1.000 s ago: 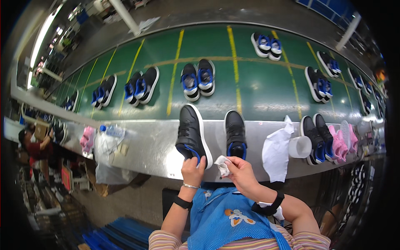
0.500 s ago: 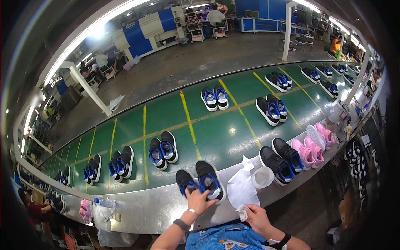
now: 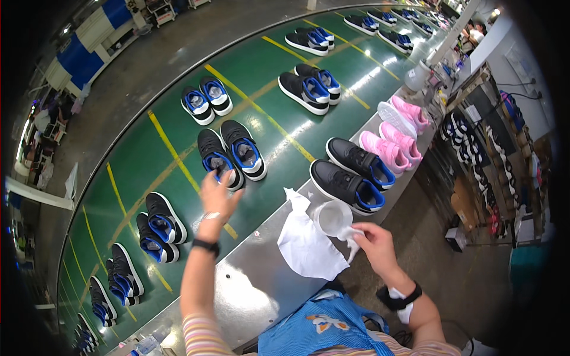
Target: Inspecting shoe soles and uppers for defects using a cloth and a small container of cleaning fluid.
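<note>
At twelve o'clock of the left hand (image 3: 217,191), its loosely open fingers touch the heel of a black-and-blue shoe (image 3: 218,159) on the green belt (image 3: 148,160), bare belt around the pair. Right hand (image 3: 374,242) pinches a white cloth (image 3: 351,236) beside a cup (image 3: 333,217) at the steel ledge (image 3: 249,291).

Bright overhead light, belt glare, fisheye-bent dark rim.

- Pink sneakers (image 3: 393,145) are lying at the metal bench's (image 3: 255,291) right end.
- Black-and-blue shoe pairs (image 3: 312,86) are riding along the green conveyor belt (image 3: 148,160).
- Shoe racks (image 3: 475,154) are standing beyond the bench's right edge.
</note>
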`<state>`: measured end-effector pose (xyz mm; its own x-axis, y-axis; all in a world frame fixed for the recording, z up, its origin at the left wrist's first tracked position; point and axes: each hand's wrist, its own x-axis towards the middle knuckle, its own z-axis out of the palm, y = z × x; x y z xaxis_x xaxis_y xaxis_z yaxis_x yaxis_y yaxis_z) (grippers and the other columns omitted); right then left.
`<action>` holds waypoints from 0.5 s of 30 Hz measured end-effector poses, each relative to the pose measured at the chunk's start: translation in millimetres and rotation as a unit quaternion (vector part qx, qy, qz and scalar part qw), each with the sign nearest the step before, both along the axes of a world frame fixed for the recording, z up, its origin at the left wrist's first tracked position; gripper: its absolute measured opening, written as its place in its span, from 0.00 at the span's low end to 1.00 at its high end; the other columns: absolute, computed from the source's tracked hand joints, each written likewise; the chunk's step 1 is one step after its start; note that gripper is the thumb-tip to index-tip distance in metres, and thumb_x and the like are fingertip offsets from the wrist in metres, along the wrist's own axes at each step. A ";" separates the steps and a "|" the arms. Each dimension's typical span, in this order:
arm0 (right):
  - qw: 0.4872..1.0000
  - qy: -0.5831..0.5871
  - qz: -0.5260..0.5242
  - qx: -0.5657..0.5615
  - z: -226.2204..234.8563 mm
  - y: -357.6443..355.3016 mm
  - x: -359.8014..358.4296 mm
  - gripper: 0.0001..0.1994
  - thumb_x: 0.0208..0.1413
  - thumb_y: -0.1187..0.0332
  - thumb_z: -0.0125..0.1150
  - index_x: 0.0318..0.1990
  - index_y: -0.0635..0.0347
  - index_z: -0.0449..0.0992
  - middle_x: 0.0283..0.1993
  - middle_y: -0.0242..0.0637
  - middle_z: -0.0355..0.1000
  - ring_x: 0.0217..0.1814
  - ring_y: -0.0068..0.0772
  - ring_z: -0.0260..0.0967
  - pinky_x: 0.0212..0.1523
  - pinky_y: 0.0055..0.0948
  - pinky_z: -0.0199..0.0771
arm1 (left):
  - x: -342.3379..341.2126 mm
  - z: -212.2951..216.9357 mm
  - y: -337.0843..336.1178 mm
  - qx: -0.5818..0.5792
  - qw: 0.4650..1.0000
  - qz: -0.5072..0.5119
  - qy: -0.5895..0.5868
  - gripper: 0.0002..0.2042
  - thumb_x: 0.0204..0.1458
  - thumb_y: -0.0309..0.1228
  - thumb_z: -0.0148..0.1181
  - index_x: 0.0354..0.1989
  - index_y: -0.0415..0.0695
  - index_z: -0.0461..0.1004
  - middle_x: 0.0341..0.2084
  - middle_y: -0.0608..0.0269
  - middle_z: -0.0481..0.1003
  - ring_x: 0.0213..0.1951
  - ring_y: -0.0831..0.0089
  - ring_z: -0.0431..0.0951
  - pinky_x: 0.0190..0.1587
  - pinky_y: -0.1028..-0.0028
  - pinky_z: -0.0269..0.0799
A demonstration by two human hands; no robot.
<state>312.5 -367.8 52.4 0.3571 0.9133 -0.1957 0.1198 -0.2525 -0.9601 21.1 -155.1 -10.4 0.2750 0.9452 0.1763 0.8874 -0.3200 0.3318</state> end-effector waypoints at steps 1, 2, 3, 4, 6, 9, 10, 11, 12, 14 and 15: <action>0.990 -0.134 0.042 0.002 -5.7 10.9 9.0 0.08 0.44 0.78 0.55 0.35 0.63 0.74 0.26 0.32 0.67 0.27 0.24 0.65 0.29 0.21 0.64 | -19.3 5.8 -11.2 0.003 0.999 0.034 0.026 0.28 0.34 0.37 0.64 0.49 0.57 0.64 0.48 0.44 0.60 0.51 0.51 0.60 0.51 0.60 0.57; 0.977 -0.198 0.076 0.010 -9.7 23.3 8.7 0.08 0.42 0.78 0.56 0.33 0.62 0.74 0.26 0.36 0.67 0.27 0.29 0.65 0.30 0.24 0.65 | -53.4 6.2 -23.1 0.008 0.995 0.079 0.056 0.29 0.33 0.37 0.64 0.49 0.56 0.64 0.46 0.43 0.61 0.49 0.50 0.61 0.49 0.59 0.58; 0.958 -0.263 0.110 0.020 -13.9 35.1 7.5 0.08 0.40 0.78 0.57 0.32 0.61 0.75 0.26 0.39 0.66 0.27 0.35 0.66 0.30 0.27 0.66 | -91.2 1.7 -32.7 -0.003 0.987 0.130 0.094 0.30 0.31 0.37 0.65 0.49 0.56 0.64 0.44 0.42 0.62 0.47 0.50 0.63 0.48 0.59 0.59; 0.934 -0.319 0.154 0.043 -32.6 44.5 9.3 0.06 0.41 0.76 0.54 0.29 0.62 0.75 0.28 0.46 0.67 0.30 0.44 0.67 0.32 0.35 0.67 | -127.2 -2.4 -44.8 -0.037 0.971 0.189 0.143 0.31 0.31 0.39 0.65 0.50 0.58 0.63 0.44 0.42 0.62 0.46 0.49 0.63 0.48 0.59 0.59; 0.902 -0.382 0.199 0.010 -59.7 58.9 6.4 0.05 0.42 0.76 0.52 0.27 0.63 0.74 0.29 0.48 0.67 0.31 0.45 0.68 0.32 0.37 0.68 | -165.3 -10.0 -60.9 -0.142 0.928 0.272 0.211 0.34 0.31 0.43 0.65 0.52 0.60 0.60 0.44 0.41 0.62 0.46 0.49 0.64 0.48 0.56 0.58; 0.842 -0.465 0.271 -0.042 -85.6 73.5 -2.2 0.05 0.42 0.75 0.50 0.25 0.64 0.74 0.30 0.52 0.67 0.32 0.48 0.69 0.32 0.39 0.70 | -203.4 -37.2 -70.8 -0.249 0.903 0.267 0.226 0.34 0.33 0.51 0.61 0.53 0.62 0.57 0.43 0.44 0.67 0.46 0.50 0.66 0.48 0.52 0.56; 0.819 -0.489 0.293 -0.065 -88.7 76.0 -3.2 0.06 0.41 0.75 0.50 0.24 0.64 0.74 0.31 0.53 0.67 0.32 0.50 0.70 0.32 0.39 0.71 | -205.4 -42.8 -67.5 -0.266 0.906 0.284 0.168 0.33 0.33 0.51 0.61 0.52 0.60 0.59 0.42 0.47 0.69 0.46 0.51 0.67 0.47 0.52 0.57; 0.817 -0.490 0.296 -0.066 -89.2 76.9 -4.0 0.06 0.41 0.75 0.50 0.24 0.64 0.74 0.31 0.53 0.67 0.32 0.50 0.70 0.32 0.39 0.71 | -203.9 -43.7 -65.8 -0.283 0.904 0.300 0.110 0.31 0.34 0.52 0.61 0.50 0.59 0.61 0.41 0.50 0.70 0.45 0.53 0.69 0.46 0.51 0.58; 0.816 -0.493 0.295 -0.064 -89.1 77.4 -4.6 0.05 0.40 0.75 0.51 0.24 0.65 0.74 0.31 0.53 0.67 0.31 0.50 0.70 0.32 0.39 0.72 | -196.3 -40.8 -64.4 -0.247 0.908 0.316 0.121 0.28 0.35 0.51 0.60 0.46 0.57 0.64 0.39 0.53 0.72 0.43 0.53 0.70 0.44 0.50 0.59; 0.815 -0.495 0.296 -0.062 -89.3 76.2 -5.1 0.05 0.38 0.76 0.52 0.24 0.65 0.74 0.32 0.53 0.68 0.31 0.50 0.70 0.32 0.38 0.72 | -197.2 -41.2 -68.5 -0.198 0.924 0.302 0.125 0.25 0.35 0.49 0.61 0.43 0.54 0.66 0.35 0.52 0.72 0.40 0.54 0.71 0.42 0.51 0.61; 0.820 -0.494 0.285 -0.052 -90.2 75.0 -4.5 0.05 0.38 0.75 0.52 0.24 0.64 0.74 0.31 0.53 0.68 0.31 0.50 0.70 0.32 0.38 0.72 | -197.0 -36.8 -73.4 -0.178 0.931 0.294 0.121 0.24 0.35 0.48 0.61 0.42 0.53 0.67 0.33 0.52 0.72 0.39 0.53 0.71 0.41 0.51 0.61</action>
